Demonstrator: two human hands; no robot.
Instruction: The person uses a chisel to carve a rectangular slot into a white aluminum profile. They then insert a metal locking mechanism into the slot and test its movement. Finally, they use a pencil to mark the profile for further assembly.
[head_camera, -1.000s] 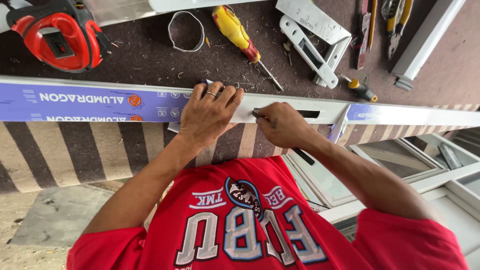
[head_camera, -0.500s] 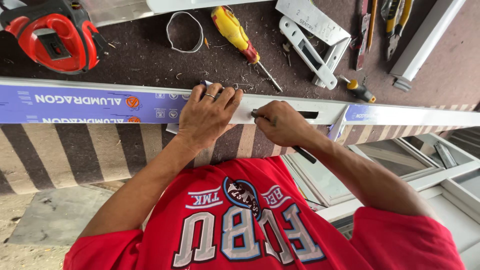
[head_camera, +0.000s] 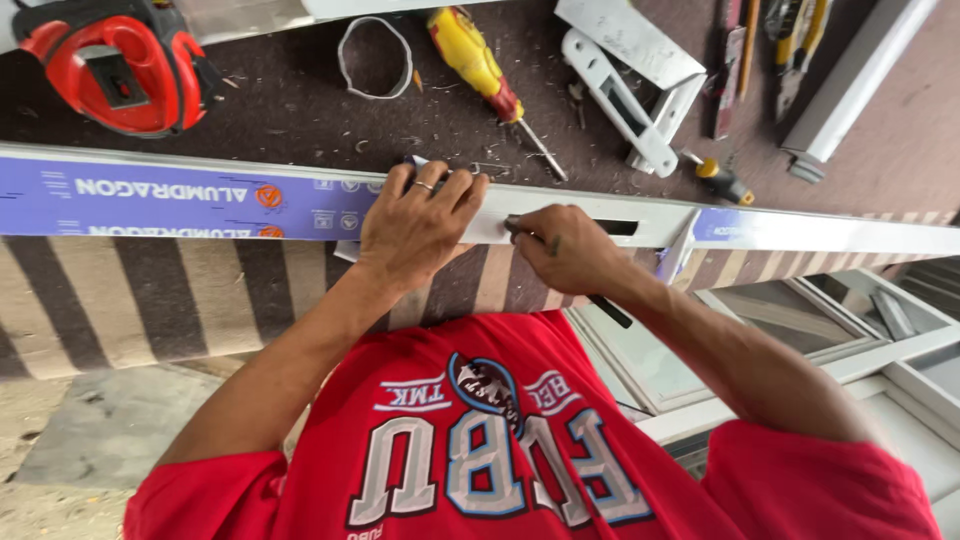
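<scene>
Hands (head_camera: 420, 225) unmoved on aluminium profile (head_camera: 800, 232), pencil (head_camera: 610, 311) steady

The profile (head_camera: 620, 215) is smooth, pale metal with a satin sheen, partly under glossy blue plastic film (head_camera: 180, 195). The bench (head_camera: 300, 110) has a dark, matt, felt-like cover flecked with metal shavings. The screwdriver (head_camera: 480, 65) has a shiny yellow and red plastic handle and a steel shank. The shirt (head_camera: 480, 440) is soft red cloth.
</scene>
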